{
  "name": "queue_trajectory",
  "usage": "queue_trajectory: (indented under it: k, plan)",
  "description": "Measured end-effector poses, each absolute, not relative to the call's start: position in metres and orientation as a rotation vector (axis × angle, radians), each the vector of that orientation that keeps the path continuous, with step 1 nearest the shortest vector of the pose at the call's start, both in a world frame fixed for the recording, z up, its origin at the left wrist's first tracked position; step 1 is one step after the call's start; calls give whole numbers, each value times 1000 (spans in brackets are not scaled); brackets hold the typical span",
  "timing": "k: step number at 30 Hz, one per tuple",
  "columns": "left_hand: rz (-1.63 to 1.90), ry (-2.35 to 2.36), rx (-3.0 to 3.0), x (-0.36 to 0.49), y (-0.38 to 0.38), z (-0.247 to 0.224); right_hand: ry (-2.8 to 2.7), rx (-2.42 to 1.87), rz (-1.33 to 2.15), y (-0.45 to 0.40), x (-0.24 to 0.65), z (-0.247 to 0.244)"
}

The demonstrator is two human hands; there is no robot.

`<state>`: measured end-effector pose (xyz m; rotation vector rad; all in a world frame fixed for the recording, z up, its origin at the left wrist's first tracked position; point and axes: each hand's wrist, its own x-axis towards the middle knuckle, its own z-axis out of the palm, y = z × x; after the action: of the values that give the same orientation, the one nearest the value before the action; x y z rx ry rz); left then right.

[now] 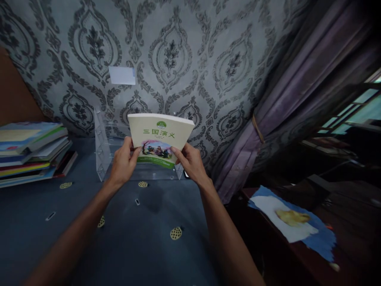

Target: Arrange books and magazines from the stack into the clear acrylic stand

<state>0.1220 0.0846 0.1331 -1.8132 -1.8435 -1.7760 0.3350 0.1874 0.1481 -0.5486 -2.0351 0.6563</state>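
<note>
Fingers point(135, 154) of the left hand point(122, 162) pinch the lower left side of a white paperback book with green Chinese title and painted figures point(159, 137): thumb on the front cover, the rest behind. Right hand point(192, 162) same at the lower right side, thumb on cover, other fingers curled behind. Book upright, cover facing the camera, held in front of the clear plastic rack point(100, 153), the landmark; can't tell if they touch. Rack stands on the desk with a dark blue, pineapple-print covering point(125, 246), near the wall with grey damask wallpaper point(170, 55). Small dark object with a pale edge point(186, 174) at the rack's right end, mostly hidden by the right hand. Left of rack: uneven stack of mixed-colour books point(32, 155), lying flat. Above rack: pale rectangular piece point(122, 75), mounting unclear. Right of rack: purple-grey curtain point(250, 131), gathered by a thin tan tie point(258, 129). Farther right of rack: dark reddish-brown surface point(300, 262) with a ragged blue cloth point(323, 240), and on it a white sheet point(268, 208) bearing a yellowish shape point(293, 217), blurred. Window point(357, 105) at far right of rack, area below it dark.
</note>
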Motion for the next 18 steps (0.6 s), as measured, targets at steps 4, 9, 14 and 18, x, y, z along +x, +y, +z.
queue_trajectory:
  k: [4,9,14,18]
  plan:
    - [-1741,-1846,-1819,124,86,131,-2055,-564,623,188,342,154]
    - [-1723,-1961,-1835,126,91,120,-2134,-592,580,189,348,156]
    - [-1737,-2002,-1820,125,92,116,-2181,-671,548,185,348,158]
    - [-1698,-2032,-1843,123,92,116,-2223,-670,534,181,351,164]
